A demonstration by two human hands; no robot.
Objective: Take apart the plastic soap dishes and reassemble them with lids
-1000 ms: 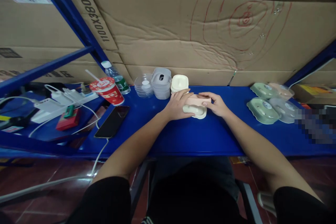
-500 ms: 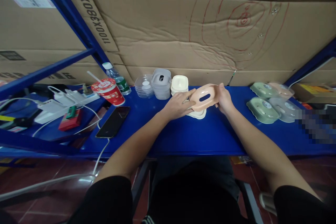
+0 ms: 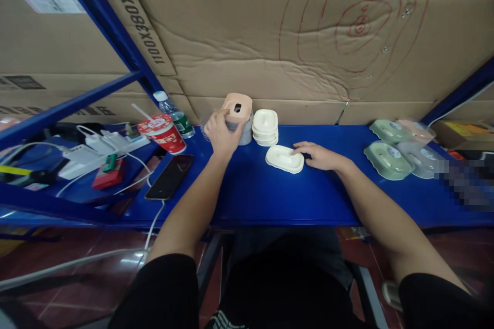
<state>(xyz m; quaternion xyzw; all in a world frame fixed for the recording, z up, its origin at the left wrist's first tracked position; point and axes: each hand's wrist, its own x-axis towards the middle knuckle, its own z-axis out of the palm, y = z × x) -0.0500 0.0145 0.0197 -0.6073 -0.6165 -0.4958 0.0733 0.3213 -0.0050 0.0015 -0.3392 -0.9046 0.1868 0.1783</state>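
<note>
While the left hand [image 3: 223, 132] is gripping the peach slotted piece [image 3: 239, 100] between thumb and fingers, that piece is sitting on top of the gray stack [image 3: 245, 136], at the back of the blue table [image 3: 270, 200]. The right hand [image 3: 320, 156] is reaching inward with its fingers loosely extended, its fingertips touching the right end of the cream tray [image 3: 284, 158], which is lying on the table in front of the cream stack [image 3: 265, 127]. Just right of the gray stack, the cream stack is standing upright. Clear lids [image 3: 207, 119] are showing partly behind the left hand.
</note>
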